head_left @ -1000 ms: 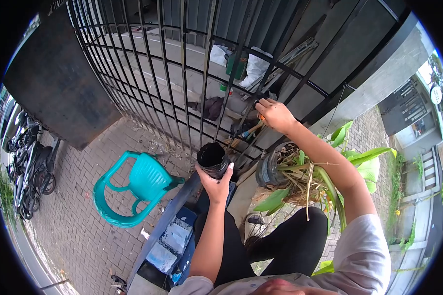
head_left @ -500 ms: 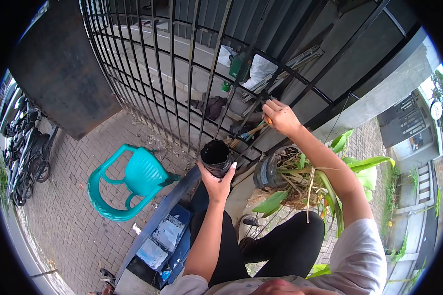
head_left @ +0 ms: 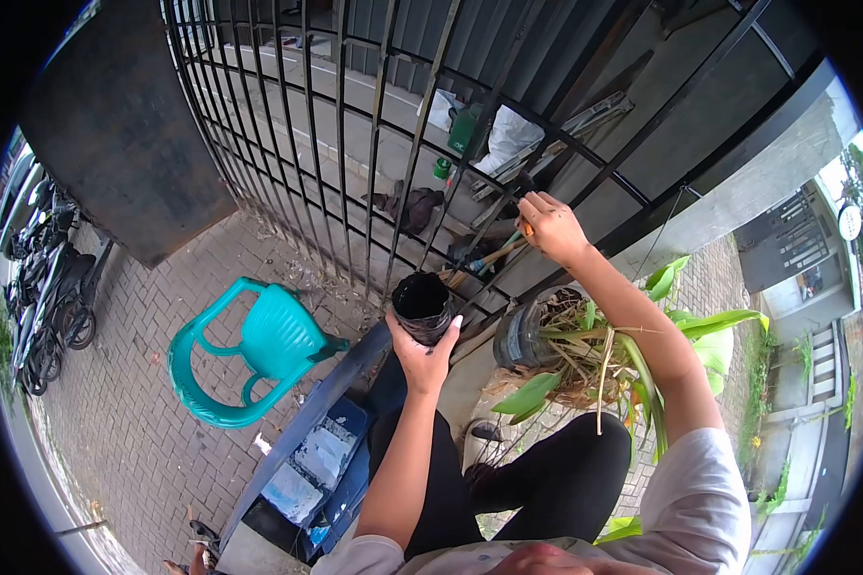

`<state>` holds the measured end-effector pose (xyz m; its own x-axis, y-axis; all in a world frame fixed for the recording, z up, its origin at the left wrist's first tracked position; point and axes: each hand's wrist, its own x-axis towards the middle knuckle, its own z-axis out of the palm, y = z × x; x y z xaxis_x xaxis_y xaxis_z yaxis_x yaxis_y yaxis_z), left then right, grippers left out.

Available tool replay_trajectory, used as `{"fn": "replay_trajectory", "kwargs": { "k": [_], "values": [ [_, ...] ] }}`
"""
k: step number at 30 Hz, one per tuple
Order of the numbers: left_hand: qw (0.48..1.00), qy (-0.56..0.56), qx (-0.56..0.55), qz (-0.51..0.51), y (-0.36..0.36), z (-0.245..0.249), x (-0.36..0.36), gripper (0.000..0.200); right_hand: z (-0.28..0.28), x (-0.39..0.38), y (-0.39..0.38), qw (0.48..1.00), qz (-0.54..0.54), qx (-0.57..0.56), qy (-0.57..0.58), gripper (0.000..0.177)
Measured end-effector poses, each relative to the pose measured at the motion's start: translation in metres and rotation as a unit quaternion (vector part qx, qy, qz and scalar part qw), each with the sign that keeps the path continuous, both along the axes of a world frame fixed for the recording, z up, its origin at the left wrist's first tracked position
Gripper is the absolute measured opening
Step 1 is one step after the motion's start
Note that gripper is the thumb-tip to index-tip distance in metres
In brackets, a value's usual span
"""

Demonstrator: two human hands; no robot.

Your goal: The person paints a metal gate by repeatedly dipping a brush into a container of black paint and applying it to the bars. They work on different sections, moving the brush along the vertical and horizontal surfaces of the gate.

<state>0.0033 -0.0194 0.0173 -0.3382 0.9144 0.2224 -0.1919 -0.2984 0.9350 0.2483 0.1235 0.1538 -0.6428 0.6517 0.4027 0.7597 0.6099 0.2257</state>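
My left hand (head_left: 422,356) is wrapped round a black-coated cup (head_left: 420,309), whose dark opening faces up. Higher and to the right, my right hand (head_left: 549,228) grips a paintbrush with an orange part on its handle. Its dark bristles (head_left: 523,184) are up against the black metal bars (head_left: 470,174) of the grille. The brush handle is mostly hidden in my fingers.
A turquoise plastic chair (head_left: 278,335) stands on the paving at left. A potted plant (head_left: 523,335) is under my right arm. A blue paint-marked object (head_left: 326,455) lies lower left. Motorbikes (head_left: 62,278) are far left. Behind the bars are a green container (head_left: 463,129) and white sack (head_left: 510,134).
My right hand has shifted slightly right and down with the brush. My left hand keeps hold of the cup in nearly the same place.
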Motion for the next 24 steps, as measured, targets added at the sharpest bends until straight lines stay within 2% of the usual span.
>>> {"fn": "replay_trajectory", "kwargs": {
  "k": [8,10,12,13,17,20,22,24],
  "values": [
    [1.000,-0.003,0.003,0.000,0.0015,-0.0003,-0.0016,0.073,0.0016,0.0034,-0.0005,1.000,0.002,0.004,0.009,0.021],
    [0.999,0.033,0.013,0.020,0.0014,-0.0029,-0.0018,0.076,0.0016,0.0020,-0.0007,1.000,0.011,0.008,0.016,0.022],
    [1.000,0.006,0.005,0.006,0.0002,-0.0040,-0.0016,0.078,-0.0018,0.0030,-0.0005,1.000,-0.024,0.002,0.015,0.022],
    [1.000,-0.019,-0.003,-0.007,0.0015,-0.0046,-0.0013,0.079,-0.0017,0.0060,-0.0014,1.000,0.001,0.003,0.018,0.022],
    [1.000,-0.015,0.001,-0.007,0.0012,-0.0064,-0.0012,0.079,0.0028,0.0028,-0.0017,1.000,-0.007,0.005,0.020,0.021],
    [1.000,0.013,0.003,-0.002,0.0024,-0.0066,-0.0030,0.077,-0.0030,0.0022,0.0009,0.999,-0.018,-0.044,0.021,0.020],
    [1.000,0.019,0.013,0.010,0.0018,-0.0035,-0.0031,0.075,-0.0012,0.0065,-0.0016,0.990,0.056,-0.130,0.020,0.019],
    [1.000,0.001,0.005,0.002,0.0013,-0.0001,-0.0033,0.073,-0.0009,0.0053,-0.0050,0.987,0.056,-0.151,0.026,0.018]
  ]
}}
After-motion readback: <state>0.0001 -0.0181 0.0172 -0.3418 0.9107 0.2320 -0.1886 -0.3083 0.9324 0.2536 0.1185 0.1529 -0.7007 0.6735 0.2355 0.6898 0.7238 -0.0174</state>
